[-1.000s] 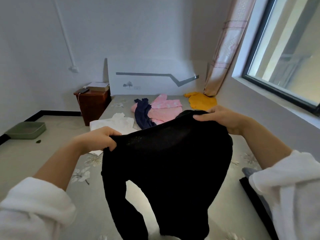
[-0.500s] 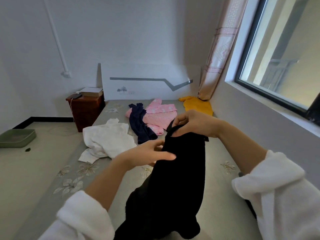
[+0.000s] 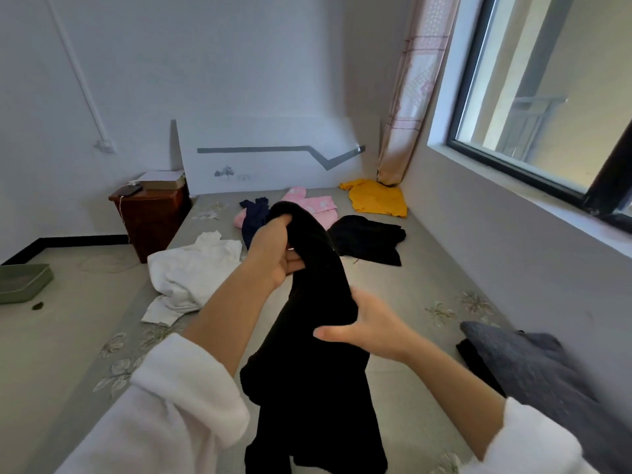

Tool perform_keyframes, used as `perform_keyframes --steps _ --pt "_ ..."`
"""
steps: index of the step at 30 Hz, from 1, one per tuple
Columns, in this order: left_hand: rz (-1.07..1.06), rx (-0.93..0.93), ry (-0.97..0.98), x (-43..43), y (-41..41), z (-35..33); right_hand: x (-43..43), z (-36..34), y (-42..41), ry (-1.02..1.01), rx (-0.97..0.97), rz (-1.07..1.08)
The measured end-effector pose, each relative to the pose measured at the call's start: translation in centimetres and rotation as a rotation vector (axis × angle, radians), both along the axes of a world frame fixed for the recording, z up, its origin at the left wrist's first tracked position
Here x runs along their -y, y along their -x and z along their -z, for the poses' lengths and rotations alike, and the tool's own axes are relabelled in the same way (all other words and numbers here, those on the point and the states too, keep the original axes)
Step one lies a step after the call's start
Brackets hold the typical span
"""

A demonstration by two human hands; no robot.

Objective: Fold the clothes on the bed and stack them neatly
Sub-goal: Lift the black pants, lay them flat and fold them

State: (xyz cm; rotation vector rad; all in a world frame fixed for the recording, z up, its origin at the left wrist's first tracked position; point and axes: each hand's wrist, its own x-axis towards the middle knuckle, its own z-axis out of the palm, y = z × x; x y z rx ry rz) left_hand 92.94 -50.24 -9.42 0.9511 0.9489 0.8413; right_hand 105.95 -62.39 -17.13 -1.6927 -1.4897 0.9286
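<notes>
While both hands work above the bed (image 3: pixel 427 278), a black garment (image 3: pixel 318 371) hangs between them, bunched into one long strip. Its long axis runs near vertical: top end up and away from the person, lower end dangling toward them, out of view at the bottom. Left hand (image 3: pixel 273 258) grips the top end, fingers curled over the cloth. Right hand (image 3: pixel 369 323) grasps the middle, thumb in front, fingers hidden behind the fabric.

Headboard (image 3: pixel 273 159) carries a grey zigzag stripe and a small tree print; the marks beside the tree are too small to read.

Loose on the bed: white top (image 3: pixel 191 268) at left, navy piece (image 3: pixel 254 215) on a pink dotted piece (image 3: pixel 318 205), yellow piece (image 3: pixel 378 198) by the curtain (image 3: pixel 410 97), another black piece (image 3: pixel 369 239) beyond the hands. Grey folded cloth (image 3: pixel 533 371) lies at near right. Nightstand (image 3: pixel 150 217) and green tray (image 3: pixel 24 280) are on the left.
</notes>
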Motion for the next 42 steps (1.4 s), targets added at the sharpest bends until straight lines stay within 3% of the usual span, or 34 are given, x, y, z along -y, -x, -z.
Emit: perform_keyframes --steps 2,5,6,9,11,13,15,19,22,26,30,37,42 --pt "-0.063 0.038 0.000 -0.2 0.2 -0.7 -0.4 1.0 -0.9 0.030 -0.058 0.029" --pt "-0.261 0.066 -0.002 -1.9 2.0 -0.7 -0.5 -0.1 -3.1 -0.095 -0.042 0.229" --pt "-0.343 0.002 -0.035 -2.4 2.8 -0.4 -0.3 -0.9 -3.7 -0.153 -0.111 0.267" --pt "-0.569 -0.448 -0.312 -2.7 5.1 1.2 -0.1 -3.3 -4.7 -0.232 -0.428 0.318" --pt "-0.609 -0.539 -0.479 -2.0 6.4 2.2 -0.5 -4.3 -5.3 -0.212 -0.338 0.353" --pt "-0.441 -0.442 -0.522 -1.7 7.5 2.7 -0.8 -4.9 -5.7 -0.144 -0.102 0.331" --pt "-0.281 -0.343 -0.441 -1.9 8.4 2.6 -0.9 -5.6 -5.7 -0.025 0.031 0.263" --pt "-0.078 -0.288 -0.242 -2.4 9.7 2.5 -0.1 -7.4 -6.0 0.193 -0.011 0.140" --pt "0.141 -0.285 -0.161 -2.4 10.9 2.1 0.5 -8.5 -6.6 0.234 -0.091 0.086" --pt "0.335 -0.215 -0.075 -2.7 12.1 1.9 0.3 -8.7 -7.0 0.167 -0.090 0.126" --pt "0.306 -0.196 0.017 -1.8 11.3 2.6 -0.2 -7.9 -7.3 0.003 -0.115 0.267" --pt "0.285 -0.172 0.159 -0.1 10.6 5.0 -0.9 -5.5 -7.6 -0.254 0.255 0.275" --pt "0.405 0.033 0.216 -0.4 11.8 6.9 -0.8 -4.9 -7.6 -0.204 0.207 0.340"
